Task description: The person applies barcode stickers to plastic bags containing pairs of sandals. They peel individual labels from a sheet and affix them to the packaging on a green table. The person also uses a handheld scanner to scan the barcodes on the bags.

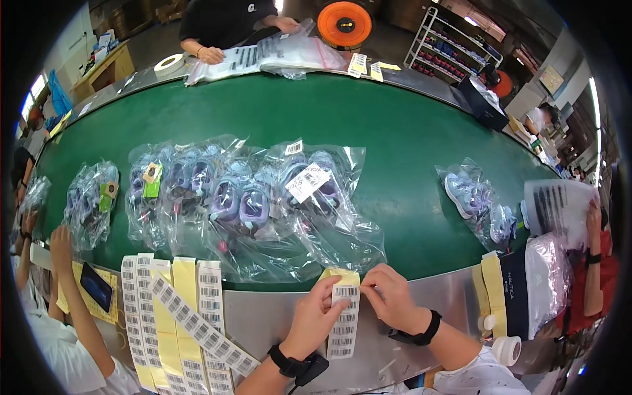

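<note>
Pinching the barcode label strip (344, 316) between our left hand (315, 319) and right hand (392, 297), we hold it over the metal ledge (263, 322), long axis running toward us, top end at the bagged shoes (263, 197).

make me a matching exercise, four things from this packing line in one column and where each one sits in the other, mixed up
Things:
1. barcode label strip
2. orange reel
3. tape roll
4. white bottle cap

Places:
A. far side of the green belt, left of the person in black
B. between the left hand and right hand, on the metal edge
C. near edge, right of the right forearm
D. far side, right of the person in black

Pairs: 1-B, 2-D, 3-A, 4-C
</note>
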`<state>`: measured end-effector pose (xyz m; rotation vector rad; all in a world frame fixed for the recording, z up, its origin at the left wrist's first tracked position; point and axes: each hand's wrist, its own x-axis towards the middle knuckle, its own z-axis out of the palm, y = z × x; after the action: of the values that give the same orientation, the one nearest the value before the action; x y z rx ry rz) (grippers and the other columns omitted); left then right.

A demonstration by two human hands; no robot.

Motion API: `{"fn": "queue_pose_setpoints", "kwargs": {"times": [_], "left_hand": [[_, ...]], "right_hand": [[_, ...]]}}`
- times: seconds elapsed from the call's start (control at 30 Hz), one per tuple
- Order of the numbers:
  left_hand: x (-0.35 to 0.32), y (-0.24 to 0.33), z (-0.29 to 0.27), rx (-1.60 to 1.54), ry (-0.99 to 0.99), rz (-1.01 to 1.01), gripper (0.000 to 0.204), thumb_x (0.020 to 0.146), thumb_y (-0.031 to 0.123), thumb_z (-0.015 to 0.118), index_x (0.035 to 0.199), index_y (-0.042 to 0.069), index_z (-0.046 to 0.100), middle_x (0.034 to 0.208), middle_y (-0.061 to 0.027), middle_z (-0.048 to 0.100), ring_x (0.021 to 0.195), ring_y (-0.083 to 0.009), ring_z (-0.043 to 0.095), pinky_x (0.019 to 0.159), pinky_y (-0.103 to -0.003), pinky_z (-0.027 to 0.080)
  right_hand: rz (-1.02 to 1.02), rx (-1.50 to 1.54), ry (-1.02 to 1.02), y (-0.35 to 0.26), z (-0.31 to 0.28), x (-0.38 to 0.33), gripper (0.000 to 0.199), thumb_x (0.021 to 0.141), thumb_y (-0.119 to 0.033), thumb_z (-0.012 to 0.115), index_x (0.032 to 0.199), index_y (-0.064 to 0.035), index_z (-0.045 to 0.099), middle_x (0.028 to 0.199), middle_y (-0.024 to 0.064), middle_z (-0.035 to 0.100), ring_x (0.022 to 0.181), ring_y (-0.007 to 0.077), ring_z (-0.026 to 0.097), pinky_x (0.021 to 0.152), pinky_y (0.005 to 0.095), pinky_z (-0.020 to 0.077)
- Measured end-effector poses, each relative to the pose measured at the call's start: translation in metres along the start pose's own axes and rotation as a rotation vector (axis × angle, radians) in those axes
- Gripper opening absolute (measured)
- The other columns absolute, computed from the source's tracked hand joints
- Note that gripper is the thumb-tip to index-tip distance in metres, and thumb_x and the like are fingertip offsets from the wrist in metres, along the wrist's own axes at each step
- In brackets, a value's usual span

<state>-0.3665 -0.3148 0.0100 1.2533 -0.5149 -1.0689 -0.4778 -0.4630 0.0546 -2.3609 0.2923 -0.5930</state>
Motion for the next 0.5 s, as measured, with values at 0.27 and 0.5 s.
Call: {"fn": "queue_pose_setpoints", "kwargs": {"times": [0.27, 0.5], "left_hand": [[0.002, 0.003, 0.011, 0.072, -0.013, 0.004, 0.039, 0.088, -0.004, 0.062, 0.124, -0.004, 0.048, 0.11, -0.0116, 0.067, 0.097, -0.0127, 0.065, 0.081, -0.025, 0.054], [-0.005, 0.017, 0.01, 0.467, -0.025, -0.05, 0.037, 0.088, 0.01, 0.065, 0.124, 0.007, 0.056, 0.086, -0.0075, 0.068, 0.074, -0.0135, 0.062, 0.068, -0.027, 0.05]], "right_hand": [[0.143, 0.002, -0.006, 0.003, -0.009, -0.006, 0.013, 0.078, 0.0, 0.069, 0.09, 0.0009, 0.064, 0.085, 0.0116, 0.059, 0.075, 0.0256, 0.059, 0.064, 0.032, 0.0473], [0.132, -0.002, 0.04, 0.003, -0.007, -0.02, 0.009, 0.076, -0.003, 0.072, 0.084, -0.0015, 0.068, 0.083, 0.0112, 0.06, 0.076, 0.0259, 0.06, 0.065, 0.0333, 0.0476]]}}
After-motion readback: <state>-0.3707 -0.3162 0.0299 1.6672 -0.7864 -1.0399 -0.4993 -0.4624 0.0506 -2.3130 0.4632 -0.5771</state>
